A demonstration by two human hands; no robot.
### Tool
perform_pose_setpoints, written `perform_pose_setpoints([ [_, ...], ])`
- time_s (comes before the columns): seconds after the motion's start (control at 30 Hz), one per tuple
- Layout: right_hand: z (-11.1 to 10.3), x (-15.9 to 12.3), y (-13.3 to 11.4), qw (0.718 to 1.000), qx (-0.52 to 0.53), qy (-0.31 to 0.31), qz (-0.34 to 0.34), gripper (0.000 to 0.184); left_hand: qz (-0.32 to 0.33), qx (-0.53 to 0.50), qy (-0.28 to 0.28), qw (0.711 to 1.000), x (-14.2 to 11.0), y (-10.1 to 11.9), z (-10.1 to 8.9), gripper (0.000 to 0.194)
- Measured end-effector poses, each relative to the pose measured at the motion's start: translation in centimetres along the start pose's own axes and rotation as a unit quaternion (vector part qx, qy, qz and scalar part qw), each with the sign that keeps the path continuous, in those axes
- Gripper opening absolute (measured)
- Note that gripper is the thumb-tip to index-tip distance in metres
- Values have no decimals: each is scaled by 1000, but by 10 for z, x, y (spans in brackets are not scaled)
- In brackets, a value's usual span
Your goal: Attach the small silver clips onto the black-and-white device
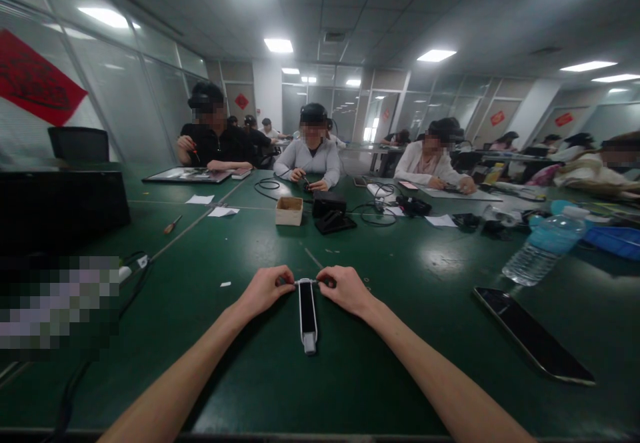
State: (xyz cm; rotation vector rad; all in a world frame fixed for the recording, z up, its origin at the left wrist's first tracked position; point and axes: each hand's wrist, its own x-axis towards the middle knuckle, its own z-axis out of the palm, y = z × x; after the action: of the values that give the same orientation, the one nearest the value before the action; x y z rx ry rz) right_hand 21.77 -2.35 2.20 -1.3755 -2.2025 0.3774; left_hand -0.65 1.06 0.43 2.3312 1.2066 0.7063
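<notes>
A slim pen-like device [309,309] with a white frame and a long black face lies on the green table in front of me. Its narrow, pale grey tip points toward me. At its far end, a thin pale strip [307,281] runs crosswise between my fingertips. My left hand [267,289] pinches the strip's left end, thumb and fingers closed. On the opposite side, my right hand [347,287] is closed in a similar pinch at the right end. What exactly the strip is, and how it joins the device, is too small to tell.
A phone [533,336] and a water bottle [547,246] are at right. Ahead stand a small open box [289,211] and a black box [329,204] among cables. A screwdriver-like tool [173,224] lies left. Several people sit across the table, their hands far from mine.
</notes>
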Motion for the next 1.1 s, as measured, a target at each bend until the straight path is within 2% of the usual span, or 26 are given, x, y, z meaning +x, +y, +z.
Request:
perform_pose_setpoints([
  [0.13,4,1,5,1000,-3,18,-2,11,-11,3,2,1000,0,2,0,9],
  [0.23,5,1,7,999,17,29,-8,18,-23,6,1,1000,1,4,0,9],
  [0.37,4,1,8,999,21,23,-25,20,-32,13,-3,999,1,5,-1,10],
  [0.57,4,-1,8,998,54,18,-2,17,-37,19,-8,999,1,6,-1,9],
  [0.83,9,0,11,997,81,6,-6,16,-43,11,-8,999,1,8,-2,6],
  [1.1,16,1,12,999,24,21,-34,21,-35,8,-7,999,1,10,-2,6],
])
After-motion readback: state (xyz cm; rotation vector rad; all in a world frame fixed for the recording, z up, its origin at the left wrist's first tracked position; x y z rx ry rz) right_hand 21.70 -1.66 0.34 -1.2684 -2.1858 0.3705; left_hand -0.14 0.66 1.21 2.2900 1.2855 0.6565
